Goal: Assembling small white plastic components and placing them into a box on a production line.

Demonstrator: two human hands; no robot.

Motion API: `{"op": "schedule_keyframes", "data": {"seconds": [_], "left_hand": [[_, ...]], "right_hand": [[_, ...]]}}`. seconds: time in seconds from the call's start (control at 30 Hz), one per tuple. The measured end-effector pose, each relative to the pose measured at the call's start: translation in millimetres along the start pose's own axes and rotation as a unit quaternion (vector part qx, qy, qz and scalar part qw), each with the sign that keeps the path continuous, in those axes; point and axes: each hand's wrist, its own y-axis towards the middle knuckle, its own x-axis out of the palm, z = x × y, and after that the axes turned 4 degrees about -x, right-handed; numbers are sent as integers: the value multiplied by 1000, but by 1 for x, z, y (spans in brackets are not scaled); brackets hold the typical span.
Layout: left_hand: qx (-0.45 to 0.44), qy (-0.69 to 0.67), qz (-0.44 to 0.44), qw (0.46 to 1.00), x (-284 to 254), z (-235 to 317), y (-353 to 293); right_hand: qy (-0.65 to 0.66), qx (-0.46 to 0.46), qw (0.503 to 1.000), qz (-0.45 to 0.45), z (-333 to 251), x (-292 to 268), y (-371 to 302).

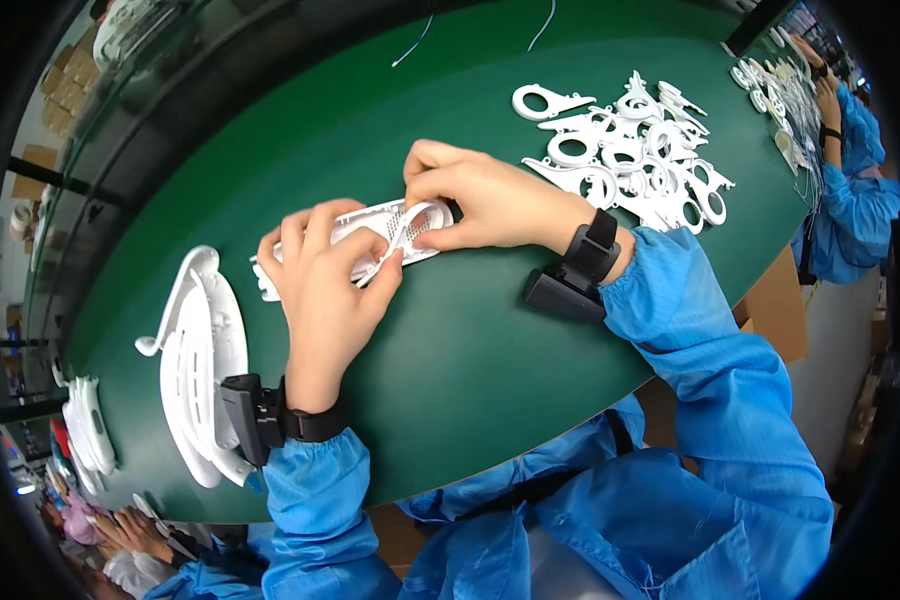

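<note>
My left hand (322,275) grips a long white plastic housing (373,218) lying on the green table, thumb and forefinger pinched near its middle. A white ring-ended plastic part (398,240) sits at the housing's right end, over a perforated patch. Around that ring, the thumb and fingers of my right hand (485,203) are closed. Whether the ring-ended part is seated in the housing or only resting on it, I cannot tell. My fingers cover part of both pieces. Each wrist wears a black strap with a small black box.
Loose white ring-ended parts (625,150) are heaped at the back right of the green table (490,370). Curved white shells (202,370) stand stacked at the left, with more white shells (90,430) beyond. Co-workers in blue sleeves (850,220) sit at both sides.
</note>
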Motion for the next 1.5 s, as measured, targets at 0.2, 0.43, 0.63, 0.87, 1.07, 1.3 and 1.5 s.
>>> {"op": "schedule_keyframes", "data": {"seconds": [0.2,0.43,0.63,0.87,1.07,1.3,1.5], "left_hand": [[-5,8,-17,1000,-6,4,-1],[8,39,-25,999,-4,4,0],[-56,-6,-3,998,-11,7,7],[-94,82,-57,991,-11,13,12],[-82,71,-41,993,-8,11,12],[-56,54,-32,996,-11,5,14],[-96,58,-116,987,-16,1,15]], "right_hand": [[-63,-63,995,34,-6,7,1],[-63,-40,997,8,-7,3,1],[-54,-32,998,-3,-7,4,3],[-6,-40,999,-5,11,7,8],[-10,20,1000,-20,7,3,20],[-24,19,999,-26,5,2,22],[-34,21,998,-41,1,3,21]]}}
